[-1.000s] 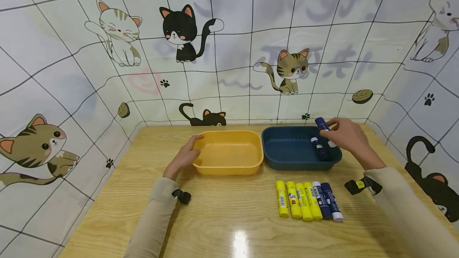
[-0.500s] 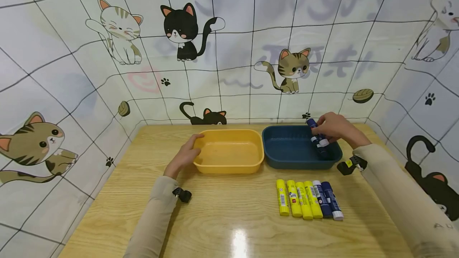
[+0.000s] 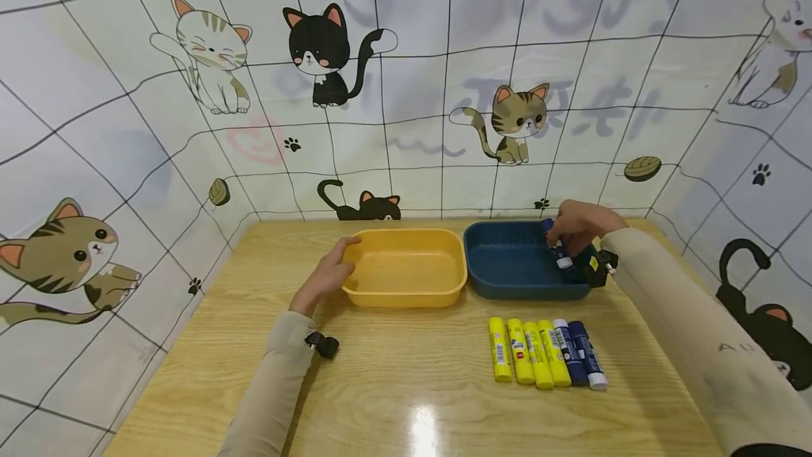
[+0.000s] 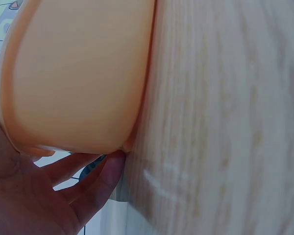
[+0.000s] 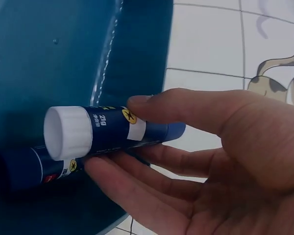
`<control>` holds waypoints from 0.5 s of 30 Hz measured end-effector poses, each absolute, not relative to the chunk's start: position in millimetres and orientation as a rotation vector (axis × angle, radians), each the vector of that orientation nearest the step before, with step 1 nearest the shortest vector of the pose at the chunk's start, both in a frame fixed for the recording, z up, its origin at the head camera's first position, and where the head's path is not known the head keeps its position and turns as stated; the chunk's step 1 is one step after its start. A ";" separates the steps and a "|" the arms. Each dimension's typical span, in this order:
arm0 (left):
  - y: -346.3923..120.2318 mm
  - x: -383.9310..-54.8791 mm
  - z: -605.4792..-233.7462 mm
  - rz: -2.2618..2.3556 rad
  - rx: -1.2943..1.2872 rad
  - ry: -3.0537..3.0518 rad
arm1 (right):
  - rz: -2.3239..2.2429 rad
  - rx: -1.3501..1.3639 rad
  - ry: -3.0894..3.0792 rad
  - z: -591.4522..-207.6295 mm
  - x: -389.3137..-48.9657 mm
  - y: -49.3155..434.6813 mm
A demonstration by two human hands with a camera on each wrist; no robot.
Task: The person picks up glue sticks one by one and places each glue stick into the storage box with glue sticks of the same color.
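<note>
My right hand [image 5: 259,152] pinches a navy glue stick [image 5: 117,125], thumb on top and fingers bent beneath the smooth round barrel. Its blunt white end has faint ridges; the printed label carries "21g" and a round yellow emblem. I hold it at a slant inside the right part of the blue bin [image 3: 504,259], over a second navy stick [image 5: 27,169] lying there; whether the two touch, I can't tell. The bin is glossy, plastic-looking, a rounded rectangle.

My left hand [image 3: 323,281] grips the left end of the yellow bin [image 3: 406,295], bent fingers against its smooth outer wall. This bin matches the blue one in shape, and the two stand side by side, their rims close together.

Nearer me, in front of the blue bin, six more cylinders lie in a row: four yellow glue sticks [image 3: 536,355], the leftmost slightly apart, then two navy-and-white sticks [image 3: 588,356] with their white ends at opposite ends. All rest on the pale wood-grained table [image 3: 380,379], glossy enough to throw back a patch of light. Behind rises a slightly wavy white wall covering [image 3: 419,90], printed with grid lines and cartoon cats [image 3: 319,48].
</note>
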State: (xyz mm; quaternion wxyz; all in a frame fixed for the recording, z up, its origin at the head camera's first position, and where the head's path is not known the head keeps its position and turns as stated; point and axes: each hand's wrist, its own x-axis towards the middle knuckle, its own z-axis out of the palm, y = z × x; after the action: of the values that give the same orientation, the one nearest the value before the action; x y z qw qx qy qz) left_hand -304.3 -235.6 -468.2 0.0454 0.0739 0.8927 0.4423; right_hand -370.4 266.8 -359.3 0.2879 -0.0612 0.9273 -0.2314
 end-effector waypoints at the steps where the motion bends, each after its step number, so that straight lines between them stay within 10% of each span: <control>1: -235.7 -304.2 -467.8 1.360 0.224 2.720 | -0.616 -0.155 2.467 -359.1 -371.2 266.0; 15: -235.2 -305.4 -468.2 1.384 0.220 2.710 | -0.538 -0.091 2.544 -384.6 -374.5 252.9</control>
State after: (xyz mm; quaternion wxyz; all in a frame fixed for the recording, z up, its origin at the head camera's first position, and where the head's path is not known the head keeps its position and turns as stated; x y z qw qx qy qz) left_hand -305.4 -235.2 -468.2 0.0454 0.0721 0.8873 0.4532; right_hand -374.5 252.9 -384.6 0.2666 -0.0338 0.9424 -0.1993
